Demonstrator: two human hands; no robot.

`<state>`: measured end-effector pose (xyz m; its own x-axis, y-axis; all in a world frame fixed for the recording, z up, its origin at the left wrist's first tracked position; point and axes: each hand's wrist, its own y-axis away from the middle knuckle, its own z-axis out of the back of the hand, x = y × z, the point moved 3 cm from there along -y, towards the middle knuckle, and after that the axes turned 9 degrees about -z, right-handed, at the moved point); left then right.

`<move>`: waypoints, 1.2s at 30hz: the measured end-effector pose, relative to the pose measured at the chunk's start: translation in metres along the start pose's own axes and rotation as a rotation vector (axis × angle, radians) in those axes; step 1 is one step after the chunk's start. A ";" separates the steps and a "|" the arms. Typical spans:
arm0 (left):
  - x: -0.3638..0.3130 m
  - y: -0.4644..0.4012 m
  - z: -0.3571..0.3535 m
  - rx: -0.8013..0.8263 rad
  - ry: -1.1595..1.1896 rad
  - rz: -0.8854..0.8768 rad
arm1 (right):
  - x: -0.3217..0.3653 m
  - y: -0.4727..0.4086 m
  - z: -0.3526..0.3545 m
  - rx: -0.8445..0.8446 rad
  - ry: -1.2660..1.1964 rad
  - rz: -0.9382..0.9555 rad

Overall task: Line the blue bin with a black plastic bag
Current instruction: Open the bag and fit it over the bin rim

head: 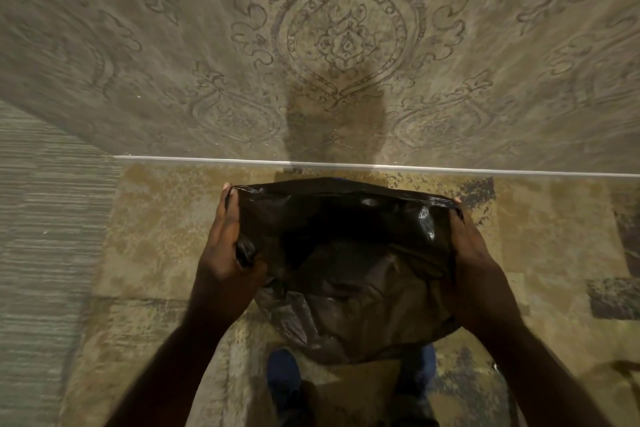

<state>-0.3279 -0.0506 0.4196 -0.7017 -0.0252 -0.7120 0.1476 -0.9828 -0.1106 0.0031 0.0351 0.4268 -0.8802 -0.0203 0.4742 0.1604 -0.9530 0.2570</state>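
A black plastic bag (346,253) hangs spread open in the middle of the head view, its mouth stretched wide between my two hands. My left hand (227,239) grips the bag's left edge, with some plastic bunched under the thumb. My right hand (471,246) holds the right edge, fingers tucked behind the plastic. A sliver of blue (334,179) shows just above the bag's far edge; the blue bin itself is hidden behind the bag, so I cannot tell its position.
A wall with grey ornamental wallpaper (346,45) stands close ahead, ending at a white baseboard (450,168). Below is patterned yellow-brown carpet (156,225). My legs in blue trousers (284,371) and dark shoes show under the bag.
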 end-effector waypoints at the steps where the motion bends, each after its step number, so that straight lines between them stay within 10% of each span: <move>1: 0.001 0.001 -0.004 -0.007 -0.029 -0.012 | -0.003 -0.002 -0.003 0.004 -0.010 -0.008; 21: 0.094 -0.031 -0.088 0.322 0.016 0.100 | -0.046 -0.080 -0.083 0.167 -0.043 0.077; 25: 0.100 -0.037 -0.103 0.166 -0.036 0.015 | -0.062 -0.098 -0.114 0.214 0.030 0.042; 30: 0.122 -0.034 -0.121 -0.163 0.105 0.369 | -0.075 -0.112 -0.150 0.208 0.038 0.088; 36: 0.149 -0.041 -0.152 -0.308 0.430 0.592 | -0.071 -0.124 -0.179 -0.239 -0.185 -0.096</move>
<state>-0.3321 0.0134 0.2129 -0.1244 -0.3936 -0.9108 0.6422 -0.7317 0.2285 -0.0338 0.1009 0.2104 -0.7865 0.1074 0.6082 -0.0481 -0.9924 0.1131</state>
